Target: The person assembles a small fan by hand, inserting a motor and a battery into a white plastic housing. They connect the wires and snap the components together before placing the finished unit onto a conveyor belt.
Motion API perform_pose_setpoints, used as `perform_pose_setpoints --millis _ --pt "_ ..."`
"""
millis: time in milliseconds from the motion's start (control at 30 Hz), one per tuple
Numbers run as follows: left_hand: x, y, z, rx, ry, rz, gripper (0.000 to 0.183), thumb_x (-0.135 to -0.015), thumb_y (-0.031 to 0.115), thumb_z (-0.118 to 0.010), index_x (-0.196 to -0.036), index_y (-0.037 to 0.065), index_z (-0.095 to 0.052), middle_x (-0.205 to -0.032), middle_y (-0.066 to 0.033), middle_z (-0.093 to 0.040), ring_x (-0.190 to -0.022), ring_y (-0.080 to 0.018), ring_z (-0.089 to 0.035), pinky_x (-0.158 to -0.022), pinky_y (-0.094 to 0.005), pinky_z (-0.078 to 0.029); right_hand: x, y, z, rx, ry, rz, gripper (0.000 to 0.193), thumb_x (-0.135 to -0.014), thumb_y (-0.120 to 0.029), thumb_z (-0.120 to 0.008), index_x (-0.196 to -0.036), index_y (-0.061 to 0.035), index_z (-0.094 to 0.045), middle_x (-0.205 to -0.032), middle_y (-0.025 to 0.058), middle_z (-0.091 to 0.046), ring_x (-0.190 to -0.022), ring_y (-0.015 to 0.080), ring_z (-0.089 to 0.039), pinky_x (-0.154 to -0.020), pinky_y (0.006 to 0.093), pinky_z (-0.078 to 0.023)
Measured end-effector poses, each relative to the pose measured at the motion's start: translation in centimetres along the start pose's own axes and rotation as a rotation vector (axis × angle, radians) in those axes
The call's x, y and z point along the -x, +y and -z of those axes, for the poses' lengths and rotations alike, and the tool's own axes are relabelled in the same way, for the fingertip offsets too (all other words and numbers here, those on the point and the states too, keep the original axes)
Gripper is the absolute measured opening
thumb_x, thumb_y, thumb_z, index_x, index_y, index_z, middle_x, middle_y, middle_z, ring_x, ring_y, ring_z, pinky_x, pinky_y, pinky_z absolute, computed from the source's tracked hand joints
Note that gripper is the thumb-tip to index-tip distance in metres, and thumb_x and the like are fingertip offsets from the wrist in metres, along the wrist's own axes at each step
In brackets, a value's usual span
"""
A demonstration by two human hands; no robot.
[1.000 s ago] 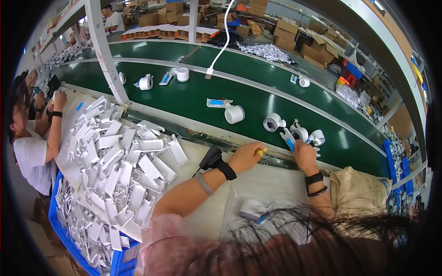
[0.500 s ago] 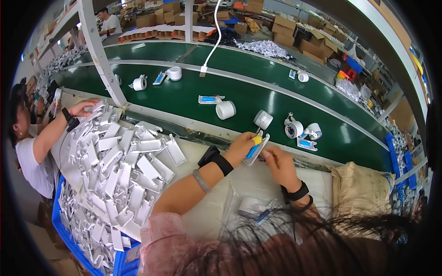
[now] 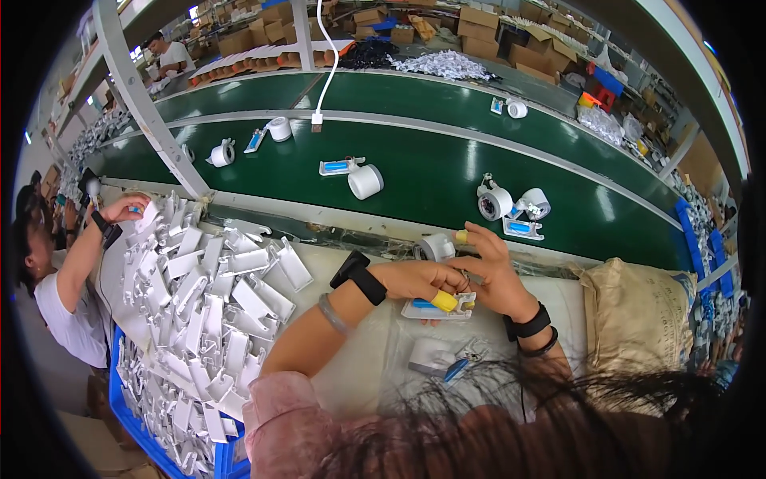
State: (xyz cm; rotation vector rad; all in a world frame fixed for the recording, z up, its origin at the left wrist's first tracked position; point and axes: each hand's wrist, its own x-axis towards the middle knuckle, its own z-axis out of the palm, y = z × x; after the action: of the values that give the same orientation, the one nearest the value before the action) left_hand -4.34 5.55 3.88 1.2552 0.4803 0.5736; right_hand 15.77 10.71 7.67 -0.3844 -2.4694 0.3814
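Observation:
My left hand [image 3: 419, 281], a yellow cover on one digit, grips a white plastic battery housing [image 3: 437, 313] with a blue cell inside, above the near work surface. Just beyond it is a round white lamp head [image 3: 435, 247], partly behind my fingers; thin wires show near the housing's end. My right hand [image 3: 496, 275] overlaps the left fingertips at that end. Its upper fingers are stretched out, one tipped in yellow, while its lower fingertips are partly hidden. Closer to me lies another white lamp [image 3: 435, 355] with a blue cell, partly behind dark hair.
A pile of white plastic housings [image 3: 231, 295] covers the left side, spilling from a blue bin [image 3: 132, 407]. The green conveyor [image 3: 287, 180] carries several lamps. A brown sack [image 3: 638, 315] stands right. A white cable [image 3: 321, 72] hangs ahead. Another person's hand [image 3: 126, 207] touches the pile.
The housing and lamp head have come nearer to me, and the housing has turned more level. My right hand has risen with fingers extended. The view has shifted slightly.

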Motion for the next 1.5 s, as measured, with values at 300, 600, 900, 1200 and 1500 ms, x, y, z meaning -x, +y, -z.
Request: perform_pose_setpoints --millis 300,600,900,1200,1500 --pt "1.8 2.4 -0.8 -0.459 0.119 0.039 0.029 -0.088 0.013 -0.061 -0.113 -0.001 -0.053 -0.092 -0.0070 -0.062 -0.067 -0.0135 -0.067 -0.052 -0.0272 -0.051 0.5 0.4 2.4 -0.099 0.029 -0.064 0.021 -0.060 0.001 -0.073 -0.072 -0.0068 -0.057 -0.100 0.0091 -0.064 -0.109 0.0308 -0.055 -0.098 0.0437 -0.037" --pt "0.7 1.9 -1.7 -0.877 0.687 0.026 0.039 -0.080 0.009 -0.060 -0.116 0.000 -0.052 -0.094 -0.0182 -0.063 -0.076 -0.0297 -0.066 -0.067 -0.0383 -0.050 0.8 -0.2 1.4 -0.419 -0.163 -0.354 0.018 -0.077 -0.003 -0.076 -0.084 -0.0026 -0.059 -0.079 0.0034 -0.061 -0.075 0.0123 -0.056 -0.068 0.0255 -0.045" --pt "-0.1 1.2 -2.0 -0.522 0.917 -0.198 0.040 -0.082 0.006 -0.056 -0.121 0.003 -0.047 -0.084 -0.0100 -0.059 -0.059 -0.0160 -0.058 -0.052 -0.0314 -0.047 0.4 -0.9 1.4 -0.718 -0.135 -0.452 0.018 -0.090 -0.006 -0.065 -0.107 0.0009 -0.063 -0.091 0.0026 -0.064 -0.070 0.0095 -0.060 -0.067 0.0244 -0.048" --pt "-0.1 1.3 -2.0 -0.106 0.704 -0.370 0.027 -0.095 0.013 -0.046 -0.121 0.004 -0.044 -0.087 -0.0066 -0.057 -0.054 -0.0110 -0.054 -0.046 -0.0261 -0.044 0.3 -0.9 0.8 -0.378 0.044 -0.282 0.013 -0.085 -0.005 -0.067 -0.097 -0.0001 -0.067 -0.076 0.0080 -0.062 -0.062 0.0169 -0.056 -0.056 0.0297 -0.042" --pt "-0.4 1.5 -2.3 -0.074 0.803 -0.290 0.026 -0.100 0.019 -0.039 -0.121 0.004 -0.045 -0.091 -0.0079 -0.058 -0.056 -0.0139 -0.057 -0.046 -0.0276 -0.046 0.4 -0.8 0.2 -0.117 0.259 -0.217 0.013 -0.080 -0.003 -0.071 -0.093 -0.0041 -0.068 -0.076 0.0085 -0.062 -0.071 0.0242 -0.056 -0.069 0.0350 -0.043"
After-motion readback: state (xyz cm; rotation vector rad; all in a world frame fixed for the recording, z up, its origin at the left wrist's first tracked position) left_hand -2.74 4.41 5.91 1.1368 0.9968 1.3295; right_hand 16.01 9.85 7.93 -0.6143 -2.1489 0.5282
